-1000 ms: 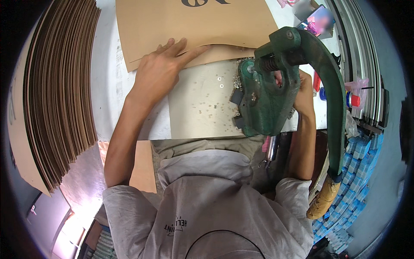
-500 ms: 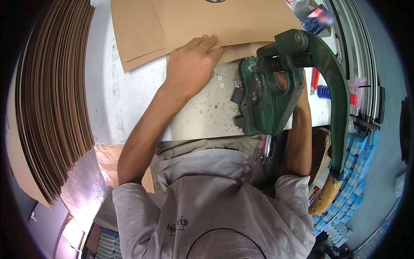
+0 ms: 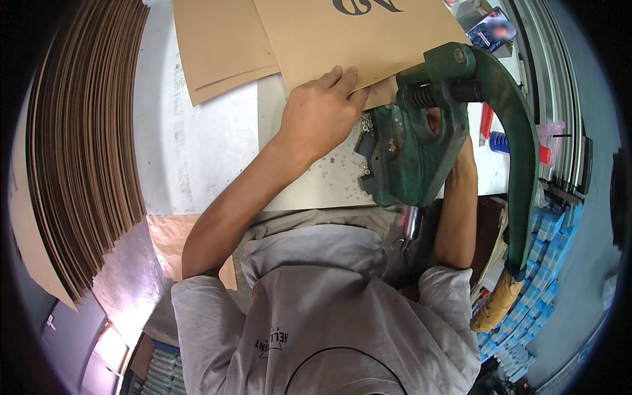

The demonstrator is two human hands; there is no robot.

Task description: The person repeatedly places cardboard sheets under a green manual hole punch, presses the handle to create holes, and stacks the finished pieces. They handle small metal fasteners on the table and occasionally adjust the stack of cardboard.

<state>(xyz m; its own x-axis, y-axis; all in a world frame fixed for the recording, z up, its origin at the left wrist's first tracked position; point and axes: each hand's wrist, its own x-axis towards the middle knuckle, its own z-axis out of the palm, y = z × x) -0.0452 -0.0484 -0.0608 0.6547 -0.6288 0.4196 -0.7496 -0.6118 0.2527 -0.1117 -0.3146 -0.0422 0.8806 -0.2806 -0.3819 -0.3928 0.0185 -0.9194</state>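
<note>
My left hand [image 3: 322,112] grips the near edge of a brown card sheet [image 3: 355,46] with black printing, fingers on top and thumb side hidden. The sheet's near right part reaches in under the head of a green eyelet press [image 3: 411,164]. Behind the press body is my right hand [image 3: 434,122]; only a bit of it shows through a gap, so its fingers and anything in them are hidden. Small metal eyelets [image 3: 367,122] lie along the press's left side, and more rings are scattered over the pale plate [image 3: 309,187].
The press's green lever [image 3: 523,151] curves down on the right to a tape-wrapped handle [image 3: 497,304]. More brown sheets [image 3: 224,46] lie at the far left. A tall stack of brown card [image 3: 85,145] stands leftmost. A phone [image 3: 492,31] lies at the far right.
My left hand has moved right and slightly away, taking the printed sheet closer to the press. The sheet has turned a little and more of its printing shows. The press lever looks unmoved.
</note>
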